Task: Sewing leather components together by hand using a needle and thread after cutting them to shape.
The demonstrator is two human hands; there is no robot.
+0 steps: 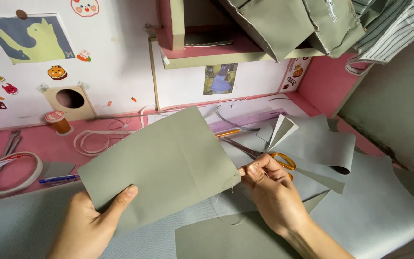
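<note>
Holding grey-green fabric piece [164,168], left hand [89,225], right hand [271,189] pinching thread

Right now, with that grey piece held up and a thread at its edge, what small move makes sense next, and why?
Probably draw the thread gently taut. The right hand pinches at the right edge of the grey fabric piece, which the left hand steadies, and a slack loop of thread hangs below that edge.
</note>
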